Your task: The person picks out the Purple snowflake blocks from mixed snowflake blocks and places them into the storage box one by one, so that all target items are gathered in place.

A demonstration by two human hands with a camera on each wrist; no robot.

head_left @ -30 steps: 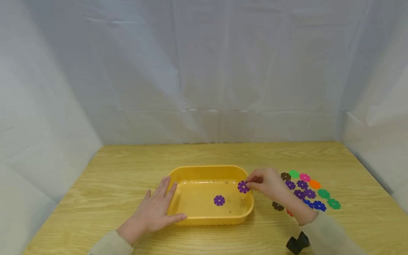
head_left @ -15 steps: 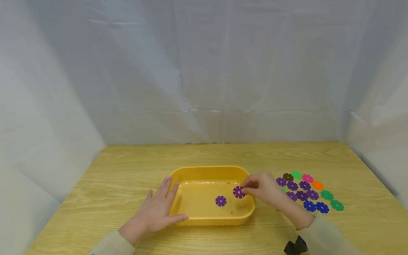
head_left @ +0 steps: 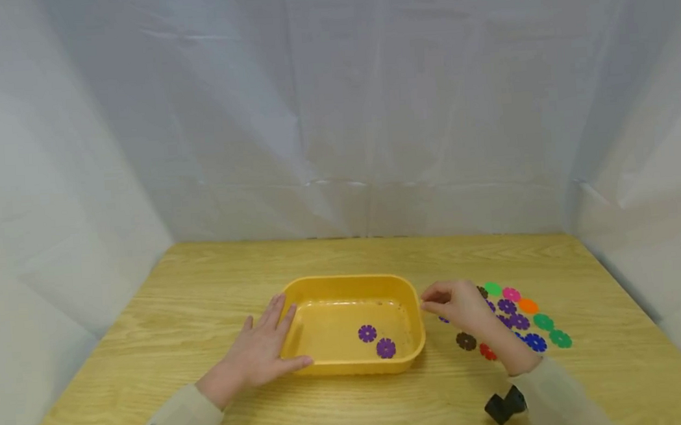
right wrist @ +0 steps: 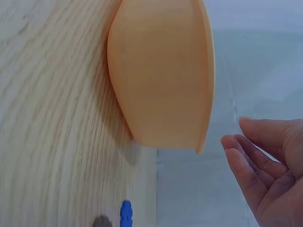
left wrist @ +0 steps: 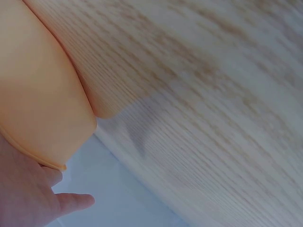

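A yellow plastic tub (head_left: 298, 292) stands in the middle of the wooden table (head_left: 193, 293). Two purple flower-shaped discs (head_left: 367, 333) (head_left: 386, 347) lie on its floor. My left hand (head_left: 263, 348) rests flat with straight fingers against the tub's left end (left wrist: 42, 118). My right hand (head_left: 454, 304) hovers just right of the tub's rim, fingers loosely curled and holding nothing (right wrist: 265, 175). Behind and beside it lies a cluster of coloured discs (head_left: 519, 322): purple, blue, green, pink, orange, brown and red.
White cloth walls (head_left: 334, 109) close in the table on the back and both sides. A black wrist strap part (head_left: 502, 406) shows at the lower right. Bare wood lies left of the tub and along the front edge.
My right hand carried a purple disc over the tub, let it go and drew back to the right. A second purple disc now lies in the tub. The left hand stayed put.
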